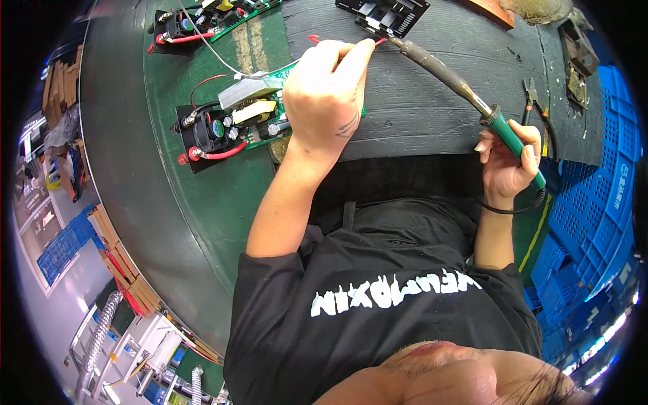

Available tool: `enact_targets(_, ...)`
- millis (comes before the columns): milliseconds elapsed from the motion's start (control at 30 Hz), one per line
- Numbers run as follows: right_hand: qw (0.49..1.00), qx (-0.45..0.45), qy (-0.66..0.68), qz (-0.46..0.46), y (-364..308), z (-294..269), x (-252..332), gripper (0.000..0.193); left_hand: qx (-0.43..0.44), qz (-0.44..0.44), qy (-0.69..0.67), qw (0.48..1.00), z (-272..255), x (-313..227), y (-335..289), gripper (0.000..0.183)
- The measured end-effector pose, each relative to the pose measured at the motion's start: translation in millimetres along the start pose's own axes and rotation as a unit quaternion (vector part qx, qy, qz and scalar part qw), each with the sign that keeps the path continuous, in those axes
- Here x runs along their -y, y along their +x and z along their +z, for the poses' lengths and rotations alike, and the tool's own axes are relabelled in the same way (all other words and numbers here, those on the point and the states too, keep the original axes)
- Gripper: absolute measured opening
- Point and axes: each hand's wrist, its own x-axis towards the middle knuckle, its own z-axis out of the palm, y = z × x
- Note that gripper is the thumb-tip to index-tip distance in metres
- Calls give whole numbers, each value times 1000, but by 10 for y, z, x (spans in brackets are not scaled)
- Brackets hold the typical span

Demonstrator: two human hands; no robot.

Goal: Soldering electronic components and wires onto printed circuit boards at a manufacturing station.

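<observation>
My right hand (511,162) is closed round the green handle of a soldering iron (466,88). The iron's tip reaches up and left to the lower edge of a black panel (409,12) with metal parts on it; whether it touches cannot be made out. My left hand (327,101) is closed in a pinch just left of the tip, on a thin red wire (314,38) that shows on both sides of the fingers. Beside and partly behind this hand lies a green circuit board (260,138) with a fan, a heat sink and red leads.
A second similar board (202,27) lies at the far left on the green surface. Pliers (532,98) with orange and black handles rest at the right of the dark wooden board (432,128). Blue plastic crates (587,223) stand at the right. A brownish pad (540,8) sits at the far right.
</observation>
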Motion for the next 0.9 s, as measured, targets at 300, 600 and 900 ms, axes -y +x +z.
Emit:
enact_targets(300,1000,0,2,-7,4,12,2,45,10,-3,4,1000,-13,-3,-11,22)
enact_targets(600,1000,-6,12,2,-2,4,2,44,7,-1,2,1000,-18,-7,-7,22)
enact_targets(900,1000,-8,6,3,-2,6,5,45,7,-1,5,1000,-15,-6,-6,22)
